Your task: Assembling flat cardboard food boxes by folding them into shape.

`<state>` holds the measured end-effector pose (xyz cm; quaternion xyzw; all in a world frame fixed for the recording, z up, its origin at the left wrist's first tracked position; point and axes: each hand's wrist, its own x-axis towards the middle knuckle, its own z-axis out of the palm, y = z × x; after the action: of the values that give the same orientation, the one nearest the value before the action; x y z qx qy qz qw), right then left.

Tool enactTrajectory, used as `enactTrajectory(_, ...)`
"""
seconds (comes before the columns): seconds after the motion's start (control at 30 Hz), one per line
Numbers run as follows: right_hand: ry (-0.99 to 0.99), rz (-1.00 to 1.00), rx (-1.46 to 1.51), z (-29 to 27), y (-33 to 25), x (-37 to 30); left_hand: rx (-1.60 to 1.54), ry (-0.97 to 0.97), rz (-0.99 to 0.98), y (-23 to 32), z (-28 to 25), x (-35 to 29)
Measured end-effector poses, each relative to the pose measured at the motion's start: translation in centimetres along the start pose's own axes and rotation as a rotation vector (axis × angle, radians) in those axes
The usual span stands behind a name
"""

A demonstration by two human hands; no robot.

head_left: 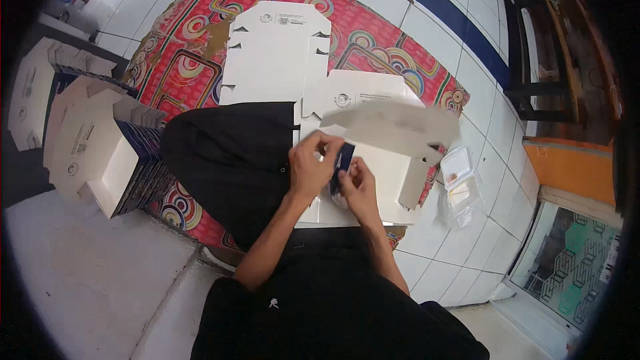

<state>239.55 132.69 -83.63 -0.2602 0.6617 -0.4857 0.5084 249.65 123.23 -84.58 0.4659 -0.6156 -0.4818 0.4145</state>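
In front of me lies a partly folded cardboard box (380, 160), white inside, with one panel standing up and blurred. My left hand (312, 165) is closed in a pinch at the top of its narrow dark blue flap (343, 160). Lower on the same flap, the fingers of my right hand (360, 192) press together. The fingertips partly cover the flap, and its fold is hard to make out. Beyond my hands, a flat white die-cut box blank (277, 60) lies open, with notched side edges and small dark print.
Several nested cardboard boxes (100, 140) lean at the left, white inside and dark blue outside. A patterned red mat (193, 47) lies under the work. At right, an open white food container (457, 168) and a clear plastic bag (465, 207) rest on white tiles. Wooden furniture (573, 167) stands farther right.
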Motion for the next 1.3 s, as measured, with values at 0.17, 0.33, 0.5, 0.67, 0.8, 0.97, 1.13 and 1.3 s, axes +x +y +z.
enactTrajectory(0.17,0.151,-0.260,-0.200,1.6,1.3,1.5,0.011,0.017,-0.047,0.4,0.3,-0.8)
enactTrajectory(0.33,0.095,-0.205,-0.312,2.4,-0.9,0.8,-0.037,0.004,-0.066,0.9,-0.6,-1.3)
enactTrajectory(0.5,0.018,-0.273,-0.583,1.7,0.2,1.3,0.093,0.062,0.015,-0.4,-0.9,-2.3)
enactTrajectory(0.67,0.288,-0.705,-0.841,-1.0,-4.2,-1.5,0.158,0.015,-0.009,0.7,-3.2,-2.9)
enactTrajectory(0.8,0.717,-0.530,-0.976,-5.4,-5.3,-3.8,0.064,0.058,0.124,3.8,-3.4,-2.6)
enactTrajectory(0.97,0.507,-0.081,-1.190,-7.8,-2.9,-4.7,-0.042,-0.380,-0.107,3.6,4.1,-2.3)
enactTrajectory(1.13,0.259,-0.391,-1.268,-4.9,-3.1,-5.4,-0.078,-0.422,-0.361,1.7,6.2,-1.0)
enactTrajectory(1.3,0.637,-0.233,-0.717,-4.9,-1.9,-6.3,-0.091,-0.288,-0.270,-2.5,5.4,-0.6)
